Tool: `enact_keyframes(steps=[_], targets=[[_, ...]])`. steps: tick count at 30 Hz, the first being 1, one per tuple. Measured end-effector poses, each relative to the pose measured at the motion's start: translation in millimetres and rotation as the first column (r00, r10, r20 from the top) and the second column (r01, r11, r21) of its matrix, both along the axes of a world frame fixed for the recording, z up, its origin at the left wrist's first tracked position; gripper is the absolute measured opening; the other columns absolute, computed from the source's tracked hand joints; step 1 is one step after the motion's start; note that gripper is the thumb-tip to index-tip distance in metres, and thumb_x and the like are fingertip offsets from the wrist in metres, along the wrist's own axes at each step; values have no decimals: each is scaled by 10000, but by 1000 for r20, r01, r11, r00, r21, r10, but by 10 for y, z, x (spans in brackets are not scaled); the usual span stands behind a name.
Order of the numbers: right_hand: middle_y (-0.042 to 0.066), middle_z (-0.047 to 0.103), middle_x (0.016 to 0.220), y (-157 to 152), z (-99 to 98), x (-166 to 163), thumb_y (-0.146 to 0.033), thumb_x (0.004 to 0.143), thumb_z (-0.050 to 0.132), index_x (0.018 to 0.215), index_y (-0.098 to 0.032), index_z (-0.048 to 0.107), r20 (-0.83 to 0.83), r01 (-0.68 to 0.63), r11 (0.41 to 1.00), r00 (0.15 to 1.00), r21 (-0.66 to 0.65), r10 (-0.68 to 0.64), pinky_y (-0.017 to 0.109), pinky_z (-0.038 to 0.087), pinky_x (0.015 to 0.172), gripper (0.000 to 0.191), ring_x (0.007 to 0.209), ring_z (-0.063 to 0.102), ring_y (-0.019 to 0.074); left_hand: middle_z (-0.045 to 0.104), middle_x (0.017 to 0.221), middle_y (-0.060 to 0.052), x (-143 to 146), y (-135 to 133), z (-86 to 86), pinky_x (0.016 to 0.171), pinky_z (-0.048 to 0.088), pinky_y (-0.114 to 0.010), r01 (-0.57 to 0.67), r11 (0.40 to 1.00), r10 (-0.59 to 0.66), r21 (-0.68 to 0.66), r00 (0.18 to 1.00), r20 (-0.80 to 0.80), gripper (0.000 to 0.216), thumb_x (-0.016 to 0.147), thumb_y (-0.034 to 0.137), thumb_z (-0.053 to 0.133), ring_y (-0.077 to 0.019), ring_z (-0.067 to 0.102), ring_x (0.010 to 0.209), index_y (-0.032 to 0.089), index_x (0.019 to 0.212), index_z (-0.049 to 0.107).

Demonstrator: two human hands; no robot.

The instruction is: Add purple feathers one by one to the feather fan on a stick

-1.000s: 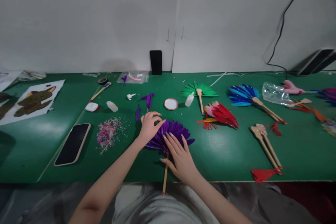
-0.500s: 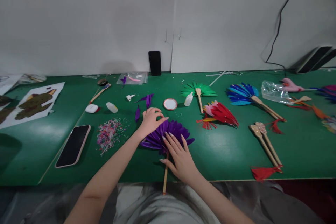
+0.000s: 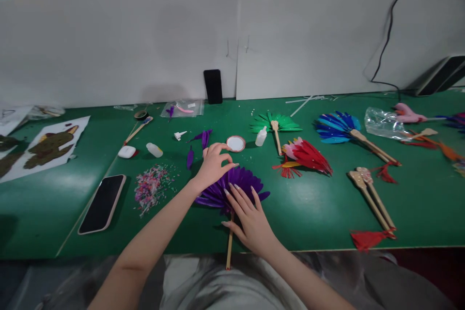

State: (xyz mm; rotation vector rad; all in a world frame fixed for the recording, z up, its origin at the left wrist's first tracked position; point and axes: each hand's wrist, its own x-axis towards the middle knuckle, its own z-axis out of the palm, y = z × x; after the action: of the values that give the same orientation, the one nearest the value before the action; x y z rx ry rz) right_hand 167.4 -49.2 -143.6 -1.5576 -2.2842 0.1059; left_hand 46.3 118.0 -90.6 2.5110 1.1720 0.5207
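A purple feather fan (image 3: 214, 193) lies on the green table in front of me, its thin wooden handle (image 3: 229, 247) pointing at my body. At the fan's upper edge, my left hand (image 3: 215, 167) pinches the feathers between thumb and forefinger; the other fingers are bent above them. My right hand (image 3: 252, 220) rests flat on the fan's lower middle, fingers stretched out and hiding the spot where feathers and handle join. Loose purple feathers (image 3: 205, 139) lie just beyond my left hand. Past the fan are a small round white-topped dish (image 3: 236, 144) and a white squeeze bottle (image 3: 260, 136).
Right: a green fan (image 3: 290, 124), a red feather bundle (image 3: 308, 156), a blue fan (image 3: 336, 127) and wooden handles (image 3: 370, 198) with a red tassel. Left: a phone (image 3: 102, 203), colourful bits (image 3: 152, 186), a small bottle (image 3: 154, 150). A white partition (image 3: 145, 38) stands behind.
My left hand has shifted slightly to the right along the fan's upper edge. My right hand stays on the fan, and the camera view has moved a little.
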Motion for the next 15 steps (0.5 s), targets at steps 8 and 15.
enact_keyframes(steps=[8,15], targets=[[64,261,1551,3,-1,1,-481,959,380,1498,-158,223,7,-1,1000,1000,0,1,500,103,1167,648,1426,235,231,607,1186,-9,105,130,-94,971,310,-412,75,996,-76,-49,997,-15,187,780,392,712,-254,440,1215,232,690,675],[58,258,1552,4,30,-1,-481,960,376,1505,-157,195,4,-2,1000,1000,-7,3,506,89,1170,659,1425,238,229,630,1123,-55,-99,258,-114,944,327,-463,-81,994,80,-80,997,-18,232,900,366,551,-276,479,1151,223,792,697]])
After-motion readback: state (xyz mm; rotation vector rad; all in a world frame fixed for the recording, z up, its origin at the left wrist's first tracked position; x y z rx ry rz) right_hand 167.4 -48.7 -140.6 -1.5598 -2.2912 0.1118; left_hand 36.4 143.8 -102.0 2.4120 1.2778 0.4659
